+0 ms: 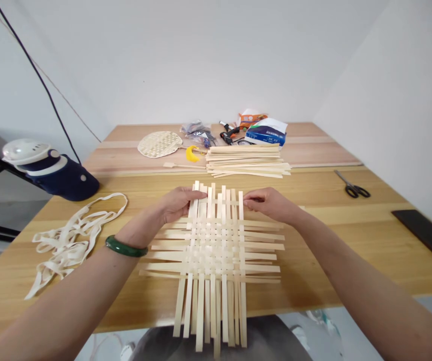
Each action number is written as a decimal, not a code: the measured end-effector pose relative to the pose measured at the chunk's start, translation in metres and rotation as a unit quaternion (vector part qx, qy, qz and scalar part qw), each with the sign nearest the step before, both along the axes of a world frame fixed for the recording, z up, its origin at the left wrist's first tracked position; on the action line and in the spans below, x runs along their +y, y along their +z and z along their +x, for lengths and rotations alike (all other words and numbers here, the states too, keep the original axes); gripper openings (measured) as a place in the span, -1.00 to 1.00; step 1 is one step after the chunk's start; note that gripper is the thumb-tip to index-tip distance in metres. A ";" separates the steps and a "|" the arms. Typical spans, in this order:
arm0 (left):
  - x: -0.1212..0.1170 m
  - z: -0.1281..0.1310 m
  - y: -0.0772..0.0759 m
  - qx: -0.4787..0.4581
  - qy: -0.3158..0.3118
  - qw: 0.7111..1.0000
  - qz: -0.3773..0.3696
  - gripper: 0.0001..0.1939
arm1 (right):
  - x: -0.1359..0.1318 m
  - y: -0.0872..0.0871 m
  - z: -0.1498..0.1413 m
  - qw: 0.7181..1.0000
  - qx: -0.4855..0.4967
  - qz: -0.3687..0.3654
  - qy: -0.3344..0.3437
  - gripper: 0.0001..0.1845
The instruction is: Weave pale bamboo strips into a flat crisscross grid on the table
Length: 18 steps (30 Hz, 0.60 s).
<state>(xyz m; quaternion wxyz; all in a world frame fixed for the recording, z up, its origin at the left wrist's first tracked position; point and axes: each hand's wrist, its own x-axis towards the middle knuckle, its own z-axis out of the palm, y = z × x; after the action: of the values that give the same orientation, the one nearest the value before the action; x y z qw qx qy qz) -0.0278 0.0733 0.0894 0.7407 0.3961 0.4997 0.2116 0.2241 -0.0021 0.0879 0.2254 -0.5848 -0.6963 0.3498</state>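
A woven mat of pale, flat bamboo strips lies on the table in front of me, its loose strip ends sticking out on all sides and the near ones hanging past the table edge. My left hand grips upright strips at the mat's far left corner, thumb on top and the other fingers partly hidden. At the far right corner, my right hand is closed in a pinch beside the outermost upright strip. Between the hands a crosswise bamboo strip passes among the uprights, and its end shows beyond my right hand.
Behind the mat lies a stack of loose strips, near a round woven fan, a yellow piece, a glue gun and a blue packet. Scissors lie right; white cotton tape and a navy jug stand left.
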 end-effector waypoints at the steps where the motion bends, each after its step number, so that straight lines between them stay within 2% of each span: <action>1: 0.000 0.000 0.000 0.002 0.002 1.000 0.001 -0.92 | -0.001 -0.001 -0.001 1.000 0.006 -0.001 -0.007 -0.71; 6: -0.004 -0.001 0.001 0.008 -0.011 0.999 0.028 -0.88 | -0.004 -0.002 0.004 0.998 0.042 -0.037 -0.026 -0.67; 10: -0.006 -0.001 0.004 0.026 -0.032 0.997 0.065 -0.84 | -0.006 0.000 0.012 0.999 0.005 -0.054 -0.007 -0.72; 18: -0.001 -0.007 0.009 0.080 -0.075 0.989 0.101 -0.83 | -0.003 -0.001 0.013 0.999 -0.024 -0.023 0.001 -0.72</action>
<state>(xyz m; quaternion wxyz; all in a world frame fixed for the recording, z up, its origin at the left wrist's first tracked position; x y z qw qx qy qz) -0.0345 0.0722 0.0980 0.6682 0.5207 0.5027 0.1722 0.2371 -0.0053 0.0870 0.1950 -0.5974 -0.6939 0.3516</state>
